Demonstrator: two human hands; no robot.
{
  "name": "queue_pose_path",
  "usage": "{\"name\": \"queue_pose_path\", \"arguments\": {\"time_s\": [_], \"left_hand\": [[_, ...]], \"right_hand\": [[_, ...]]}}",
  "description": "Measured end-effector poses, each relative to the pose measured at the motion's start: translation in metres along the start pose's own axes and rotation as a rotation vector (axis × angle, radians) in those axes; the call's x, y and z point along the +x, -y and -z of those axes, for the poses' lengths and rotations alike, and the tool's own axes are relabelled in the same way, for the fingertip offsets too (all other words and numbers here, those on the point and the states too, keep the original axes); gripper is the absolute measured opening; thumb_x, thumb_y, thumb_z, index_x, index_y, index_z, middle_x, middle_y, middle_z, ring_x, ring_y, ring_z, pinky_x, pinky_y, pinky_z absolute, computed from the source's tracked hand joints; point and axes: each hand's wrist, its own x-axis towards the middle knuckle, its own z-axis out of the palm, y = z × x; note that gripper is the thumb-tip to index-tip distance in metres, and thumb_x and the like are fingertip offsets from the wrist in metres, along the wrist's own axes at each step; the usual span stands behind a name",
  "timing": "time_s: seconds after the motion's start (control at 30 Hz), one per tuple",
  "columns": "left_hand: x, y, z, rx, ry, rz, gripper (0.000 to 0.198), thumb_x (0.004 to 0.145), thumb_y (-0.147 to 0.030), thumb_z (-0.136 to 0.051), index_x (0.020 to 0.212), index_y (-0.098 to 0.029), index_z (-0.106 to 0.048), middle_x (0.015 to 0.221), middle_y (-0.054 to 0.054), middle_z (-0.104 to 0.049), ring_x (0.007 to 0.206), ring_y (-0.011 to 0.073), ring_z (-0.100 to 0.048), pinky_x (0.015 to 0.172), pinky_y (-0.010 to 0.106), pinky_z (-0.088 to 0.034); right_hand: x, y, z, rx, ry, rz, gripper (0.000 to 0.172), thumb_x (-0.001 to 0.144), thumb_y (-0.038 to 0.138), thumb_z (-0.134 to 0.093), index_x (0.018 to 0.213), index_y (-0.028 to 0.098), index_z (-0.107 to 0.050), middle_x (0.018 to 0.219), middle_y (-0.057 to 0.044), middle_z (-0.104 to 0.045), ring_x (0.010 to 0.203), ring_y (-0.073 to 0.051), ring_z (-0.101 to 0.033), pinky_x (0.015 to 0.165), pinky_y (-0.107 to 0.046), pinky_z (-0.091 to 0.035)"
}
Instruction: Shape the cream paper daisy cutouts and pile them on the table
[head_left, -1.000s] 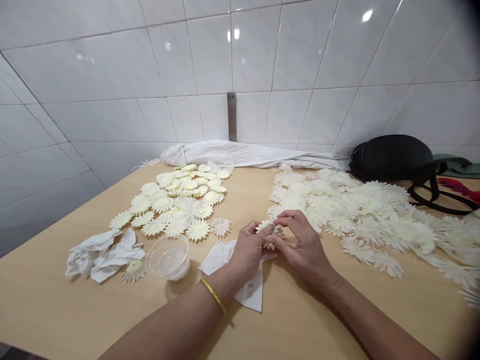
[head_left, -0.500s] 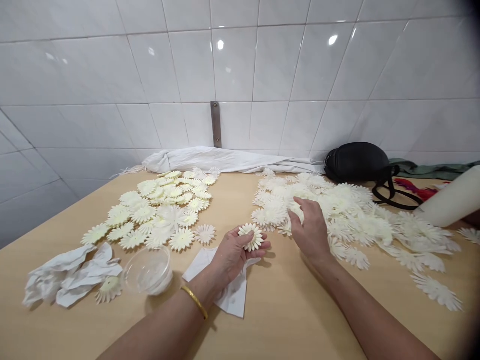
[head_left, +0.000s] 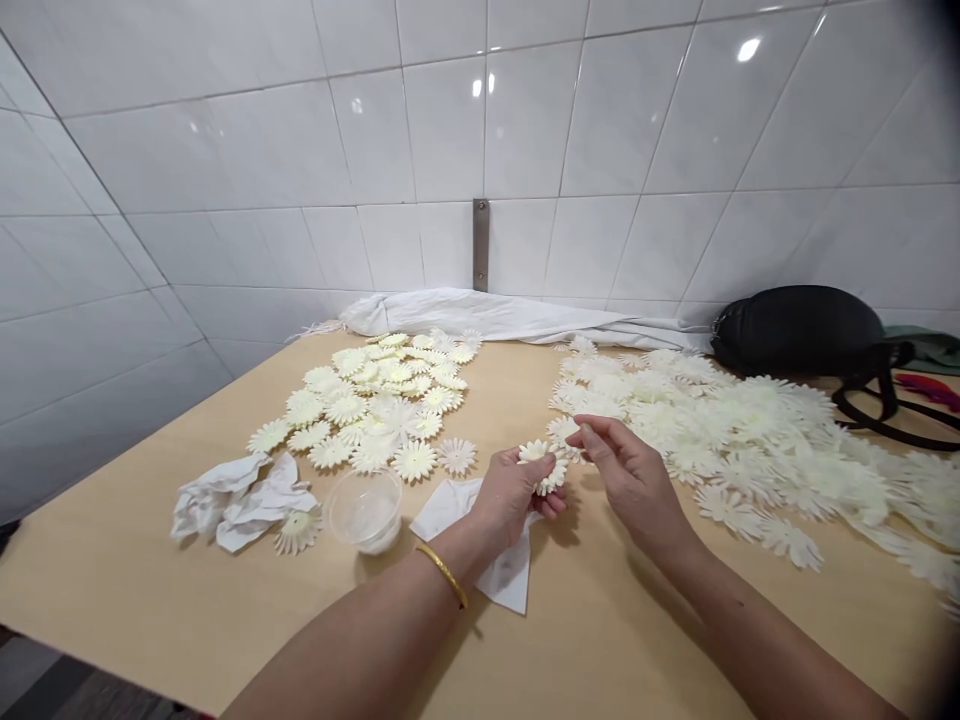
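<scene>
Pale flower [head_left: 553, 478] sits clamped between thumb and fingers of the left hand [head_left: 504, 500]. Right hand [head_left: 637, 485] is just beside, apart from the left; its thumb and forefinger meet near another flower [head_left: 561, 430], grip on it unclear. White sheet [head_left: 510, 585] lies beneath the left hand. Leftward: clear cup [head_left: 367, 508], crumpled tissue [head_left: 259, 510]. Beyond: left flower heap [head_left: 371, 405], right flower heap [head_left: 742, 425], black bag [head_left: 799, 330].

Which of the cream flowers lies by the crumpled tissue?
The one flower between the crumpled tissue and clear bowl; the rest are in or beside the left spread and right spread, or in the left hand.
</scene>
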Motion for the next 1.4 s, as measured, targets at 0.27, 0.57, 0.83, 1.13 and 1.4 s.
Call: {"name": "queue_pose_path", "arguments": {"time_s": [0.27,0.57,0.83,1.13,1.4], "left_hand": [[-0.001,0.001,-0.008,0.132,-0.042,-0.034,0.04,0.059,-0.051,-0.066,0.065,-0.016,-0.047,0.043,-0.006,-0.042,0.031,0.0055,-0.039,0.031,0.017,-0.023],[-0.003,-0.001,-0.005,0.242,0.085,0.013,0.059,0.063,-0.073,-0.042,0.057,-0.015,-0.047,0.038,-0.001,-0.047,0.027,0.0073,-0.039,0.03,0.02,-0.025],[-0.004,-0.002,-0.004,0.169,0.113,0.025,0.048,0.066,-0.062,-0.053,0.063,-0.015,-0.047,0.045,0.002,-0.054,0.034,0.0095,-0.047,0.034,0.019,-0.032],[-0.001,0.002,0.002,0.128,0.138,0.004,0.033,0.062,-0.041,-0.067,0.069,-0.014,-0.05,0.046,-0.001,-0.052,0.033,0.0072,-0.044,0.034,0.018,-0.031],[-0.002,-0.001,-0.006,0.17,0.006,0.006,0.043,0.059,-0.056,-0.064,0.067,-0.016,-0.05,0.042,-0.006,-0.042,0.032,0.0042,-0.035,0.03,0.018,-0.018]], "right_hand": [[-0.01,-0.008,-0.013,0.455,0.205,-0.279,0.034,0.066,0.044,-0.064,0.086,0.018,-0.057,0.067,0.0,-0.057,0.05,-0.013,-0.054,0.053,-0.03,-0.046],[-0.009,-0.01,-0.005,0.073,-0.033,-0.011,0.027,0.075,0.043,-0.054,0.064,0.019,-0.055,0.057,0.0,-0.055,0.056,-0.015,-0.05,0.054,-0.027,-0.04],[0.015,-0.036,0.027,-0.528,-0.394,0.166,0.018,0.076,0.03,-0.051,0.085,0.016,-0.058,0.089,-0.01,-0.056,0.086,-0.023,-0.051,0.076,-0.038,-0.04],[-0.003,-0.014,0.011,-0.253,-0.199,0.211,0.018,0.083,0.03,-0.045,0.083,0.019,-0.059,0.083,-0.005,-0.061,0.079,-0.018,-0.055,0.071,-0.03,-0.042],[-0.01,-0.008,0.002,0.108,0.064,-0.019,0.029,0.08,0.042,-0.05,0.091,0.019,-0.062,0.08,-0.002,-0.061,0.074,-0.015,-0.053,0.067,-0.026,-0.04]]}}
